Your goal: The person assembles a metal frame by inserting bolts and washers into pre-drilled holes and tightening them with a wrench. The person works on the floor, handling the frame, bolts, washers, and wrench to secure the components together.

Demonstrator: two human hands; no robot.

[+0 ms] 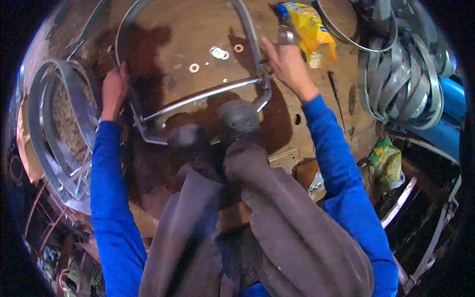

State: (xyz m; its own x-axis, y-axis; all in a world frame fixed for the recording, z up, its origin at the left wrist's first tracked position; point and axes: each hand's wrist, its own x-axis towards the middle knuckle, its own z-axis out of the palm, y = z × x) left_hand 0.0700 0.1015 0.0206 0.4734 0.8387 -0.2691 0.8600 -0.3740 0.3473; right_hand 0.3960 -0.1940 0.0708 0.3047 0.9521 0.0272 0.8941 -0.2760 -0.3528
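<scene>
A large curved metal band (251, 34) lies on the brown work surface, its top running out of view. A straight silver rod (203, 98) crosses between its two sides, and bent ends point toward my dark shoes (239, 117). My left hand (115, 88) is closed around the band's left side. At the right side, my right hand (289, 67) reaches to the corner by the rod's end, with at least one finger stretched out along the band. Its other fingertips are partly hidden.
Several pale washers (219, 52) lie inside the band. Beyond my right hand is a yellow plastic bag (311, 32); a thin dark tool (336, 94) lies nearer. Curved metal bands are piled at right (403, 84), and more bands (42, 114) stand at left.
</scene>
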